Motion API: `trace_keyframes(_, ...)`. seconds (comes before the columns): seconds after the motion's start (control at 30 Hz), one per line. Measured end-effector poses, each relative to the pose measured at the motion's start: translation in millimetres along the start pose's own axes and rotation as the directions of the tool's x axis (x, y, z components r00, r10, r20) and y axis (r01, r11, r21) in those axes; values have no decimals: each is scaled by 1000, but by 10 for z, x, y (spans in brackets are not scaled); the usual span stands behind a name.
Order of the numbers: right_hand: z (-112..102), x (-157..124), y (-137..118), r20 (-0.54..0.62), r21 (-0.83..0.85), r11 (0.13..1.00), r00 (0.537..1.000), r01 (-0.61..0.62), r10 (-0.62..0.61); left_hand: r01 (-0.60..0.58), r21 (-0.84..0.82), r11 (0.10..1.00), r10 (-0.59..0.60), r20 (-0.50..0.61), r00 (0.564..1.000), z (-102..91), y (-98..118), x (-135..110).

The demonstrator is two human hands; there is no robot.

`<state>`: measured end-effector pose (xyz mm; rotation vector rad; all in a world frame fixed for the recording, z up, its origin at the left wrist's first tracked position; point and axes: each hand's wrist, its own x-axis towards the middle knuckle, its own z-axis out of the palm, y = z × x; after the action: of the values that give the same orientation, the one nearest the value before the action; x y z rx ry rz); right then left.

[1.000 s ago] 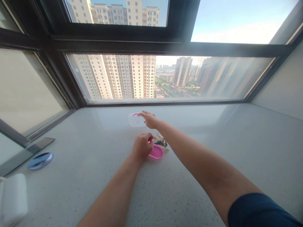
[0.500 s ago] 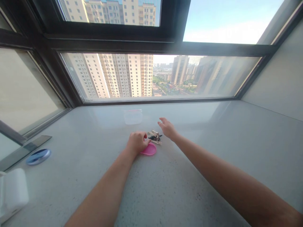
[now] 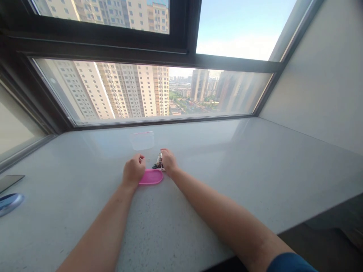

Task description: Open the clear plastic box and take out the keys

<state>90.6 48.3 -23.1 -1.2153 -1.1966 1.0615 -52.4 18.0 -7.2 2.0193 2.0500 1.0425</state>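
My left hand (image 3: 134, 170) is closed in a pinch at the left end of a pink oval tray (image 3: 151, 176) on the pale sill. A tiny light-coloured thing shows at its fingertips, too small to name. Just behind the tray lies a small heap of slim metallic and dark pieces that look like hair clips (image 3: 158, 162). Against the right side of this heap rests my right hand (image 3: 169, 162), its fingers extended and partly hidden, with no grip on a piece visible.
Towards the window lies a clear plastic bag (image 3: 142, 141) with a pink line along its top edge. At far left are a round bluish disc (image 3: 10, 203) and a flat grey plate (image 3: 11, 182). The sill (image 3: 215, 181) ends at an edge on the lower right.
The view has turned right. My right hand has come down to the heap, which looks more bunched. My left hand has drawn away from the heap, uncovering more of the tray.
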Motion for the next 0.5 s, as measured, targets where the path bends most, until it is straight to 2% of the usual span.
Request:
trace_keyframes(0.23,403,46,-75,-3,64,996,998,-59,59,141,-26,990,-144,-165,976,-53,-180,100)
trace_keyframes(0.37,535,111,-90,7,80,995,998,-62,62,180,-74,981,-191,-198,961,-33,-230,136)
trace_keyframes(0.5,683,165,-88,74,111,993,996,-52,44,181,-106,978,-201,-219,955,-54,-267,144)
